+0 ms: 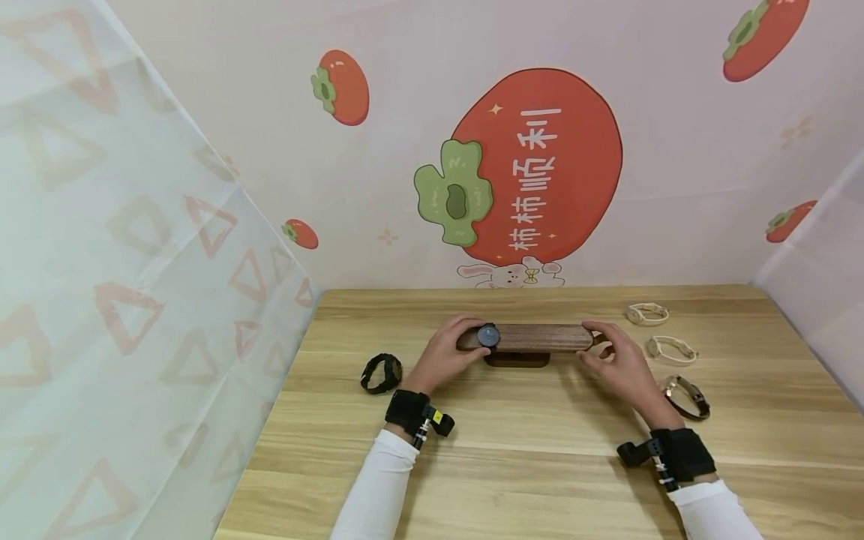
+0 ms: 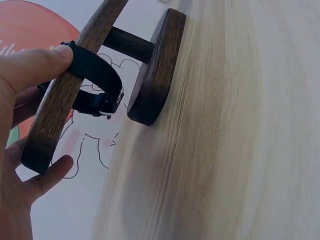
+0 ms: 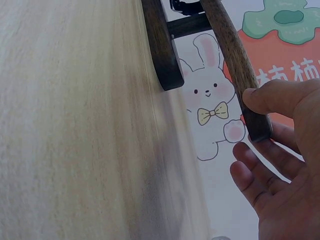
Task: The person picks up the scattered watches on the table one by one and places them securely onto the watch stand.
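Note:
A dark brown wooden watch stand (image 1: 540, 338) stands toward the back of the table, its long bar raised on a post over a short base (image 1: 517, 361). Near the bar's left end a black wristwatch (image 1: 489, 335) is looped round it, dial facing up. My left hand (image 1: 440, 354) pinches this watch against the bar; in the left wrist view the thumb presses the black strap (image 2: 102, 75) while the other fingers lie behind. At the opposite end, my right hand (image 1: 619, 366) pinches the bar (image 3: 235, 55) between thumb and index finger. Its remaining fingers are off the wood.
Left of the stand lies a black watch (image 1: 381, 373). On the right are a pale thin-banded watch (image 1: 646, 314), another pale one (image 1: 671, 349) and a dark-strapped watch (image 1: 687, 397) beside my right wrist. A printed wall (image 1: 378, 180) rises behind the wooden table (image 1: 526, 465).

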`<state>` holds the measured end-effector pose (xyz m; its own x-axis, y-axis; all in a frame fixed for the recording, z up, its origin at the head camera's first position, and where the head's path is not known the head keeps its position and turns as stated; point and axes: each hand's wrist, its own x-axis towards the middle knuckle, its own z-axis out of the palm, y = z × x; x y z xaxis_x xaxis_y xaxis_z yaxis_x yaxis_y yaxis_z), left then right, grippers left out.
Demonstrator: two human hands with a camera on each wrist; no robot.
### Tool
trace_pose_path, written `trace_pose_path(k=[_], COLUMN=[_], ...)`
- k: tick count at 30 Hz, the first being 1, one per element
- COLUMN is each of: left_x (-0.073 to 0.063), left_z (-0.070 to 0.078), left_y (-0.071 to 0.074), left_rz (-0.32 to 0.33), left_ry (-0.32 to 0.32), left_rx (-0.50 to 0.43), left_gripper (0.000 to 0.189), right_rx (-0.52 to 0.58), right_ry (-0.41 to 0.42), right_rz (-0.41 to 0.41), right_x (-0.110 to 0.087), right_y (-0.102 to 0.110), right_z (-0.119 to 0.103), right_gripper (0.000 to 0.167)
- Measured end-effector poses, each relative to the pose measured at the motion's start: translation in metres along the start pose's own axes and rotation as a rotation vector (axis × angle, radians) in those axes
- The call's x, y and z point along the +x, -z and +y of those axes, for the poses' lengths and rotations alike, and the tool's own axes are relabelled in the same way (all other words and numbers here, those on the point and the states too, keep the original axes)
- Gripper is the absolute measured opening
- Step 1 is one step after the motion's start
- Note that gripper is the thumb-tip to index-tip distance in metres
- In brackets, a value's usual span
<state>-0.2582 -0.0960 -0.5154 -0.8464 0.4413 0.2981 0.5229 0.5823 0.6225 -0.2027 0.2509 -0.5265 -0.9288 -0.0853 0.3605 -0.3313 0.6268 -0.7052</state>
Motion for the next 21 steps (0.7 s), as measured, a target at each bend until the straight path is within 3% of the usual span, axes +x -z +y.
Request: trace_pose_path(k=[21], left_x=[0.0073], left_z=[0.0036], left_y=[-0.0074], left_rz=[0.005], left_ry=[-0.055], left_rx=[0.059], left_gripper=[0.053], right_rx=[0.012], right_ry=[-0.012], right_rz=[-0.004], right_x=[-0.0004], right_y=[-0.0001], right_z=[-0.0017], right_gripper=[0.055])
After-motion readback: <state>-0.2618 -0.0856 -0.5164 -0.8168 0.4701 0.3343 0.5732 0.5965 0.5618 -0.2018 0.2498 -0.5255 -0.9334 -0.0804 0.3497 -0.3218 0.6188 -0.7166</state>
